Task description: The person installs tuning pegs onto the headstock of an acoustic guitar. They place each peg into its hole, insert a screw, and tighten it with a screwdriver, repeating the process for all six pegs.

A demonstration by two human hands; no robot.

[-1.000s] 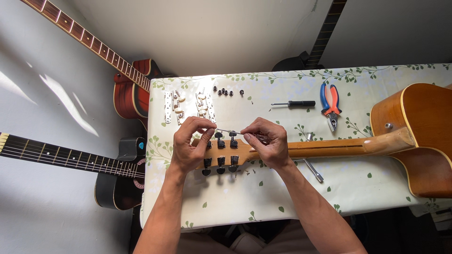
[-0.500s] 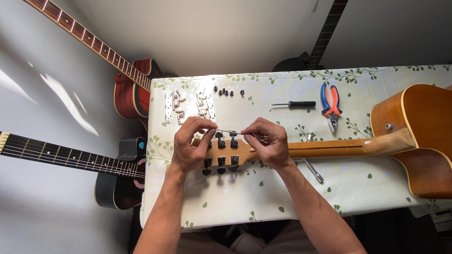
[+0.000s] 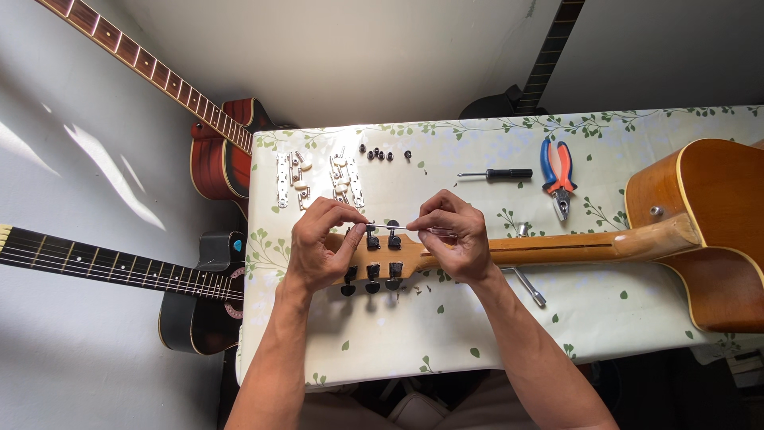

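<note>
The guitar headstock (image 3: pixel 382 253) lies flat on the worktop (image 3: pixel 446 334), steadied for work. The left hand (image 3: pixel 318 243) pinches a black tuning peg (image 3: pixel 371 236); the right hand (image 3: pixel 454 235) grips a thin metal tool (image 3: pixel 390 228) pointed at it.

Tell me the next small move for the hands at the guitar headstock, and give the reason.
Probably keep the left hand pinned on the wooden headstock with black tuner knobs while the right hand draws the thin metal piece sideways: both hands pinch its ends, and it lies across the upper knobs.
</note>
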